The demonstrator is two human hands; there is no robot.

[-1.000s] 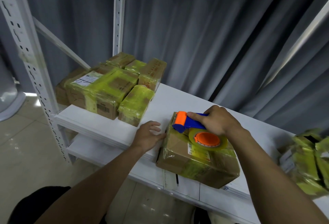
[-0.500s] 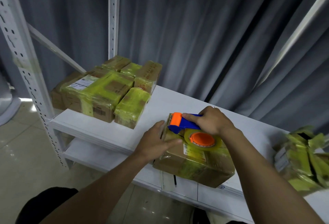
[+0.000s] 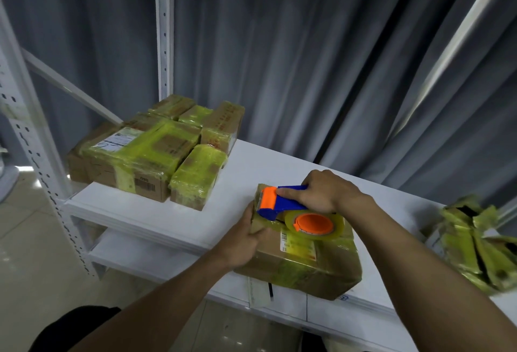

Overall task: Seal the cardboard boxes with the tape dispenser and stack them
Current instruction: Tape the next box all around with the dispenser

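In the head view, a cardboard box (image 3: pixel 302 265) wrapped in yellow-green tape is seen lying at the front edge of the white table (image 3: pixel 251 167). The tape dispenser (image 3: pixel 282 206) (blue, with an orange-hubbed roll) is held on the box's top, its handle clamped in the curled fingers of the right hand (image 3: pixel 324 195). The box's left end is gripped by the left hand (image 3: pixel 243 242). Sealed boxes (image 3: pixel 145 156) are grouped at the table's far left, well apart; a blurred pile of taped packages (image 3: pixel 475 242) is seen at the right
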